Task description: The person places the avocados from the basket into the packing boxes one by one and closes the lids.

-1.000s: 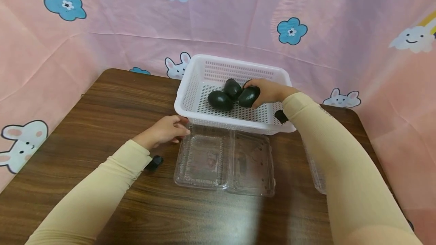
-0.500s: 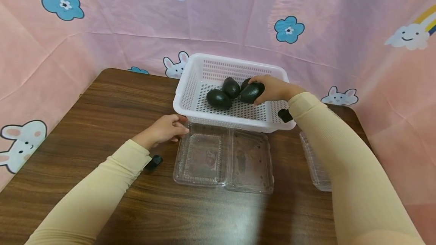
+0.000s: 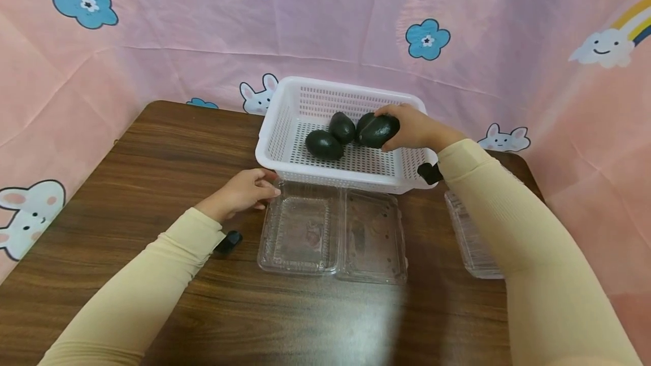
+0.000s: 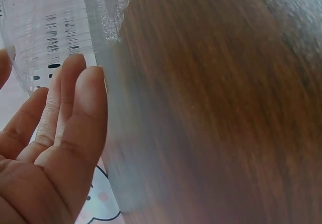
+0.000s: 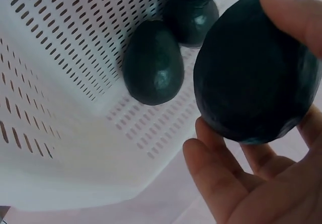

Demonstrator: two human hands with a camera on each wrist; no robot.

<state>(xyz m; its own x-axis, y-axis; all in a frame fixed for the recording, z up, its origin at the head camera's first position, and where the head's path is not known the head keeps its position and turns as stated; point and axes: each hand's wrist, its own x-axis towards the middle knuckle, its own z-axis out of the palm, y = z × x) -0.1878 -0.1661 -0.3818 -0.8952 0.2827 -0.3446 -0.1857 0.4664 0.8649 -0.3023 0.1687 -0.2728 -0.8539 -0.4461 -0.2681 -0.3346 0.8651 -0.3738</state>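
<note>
In the head view, my right hand (image 3: 413,127) grips a dark green avocado (image 3: 380,131) over the right half of a white perforated basket (image 3: 351,179). The right wrist view shows the thumb on one side of this avocado and the fingers beneath it. Two more avocados, one at the front (image 3: 324,145) and one behind it (image 3: 342,127), lie in the basket; another is partly hidden behind the held one. My left hand (image 3: 244,192) has its fingers loosely extended at the back left corner of a clear hinged plastic container (image 3: 302,236), lying unfolded before the basket.
More clear plastic containers (image 3: 473,242) are at the right, partly covered by the right sleeve. The wooden table (image 3: 203,309) is backed by a pink printed cloth (image 3: 325,27). The basket stands near the table's back edge.
My right hand has lifted the avocado slightly and moved it right, away from the others in the basket. The left hand has stayed at the container's corner.
</note>
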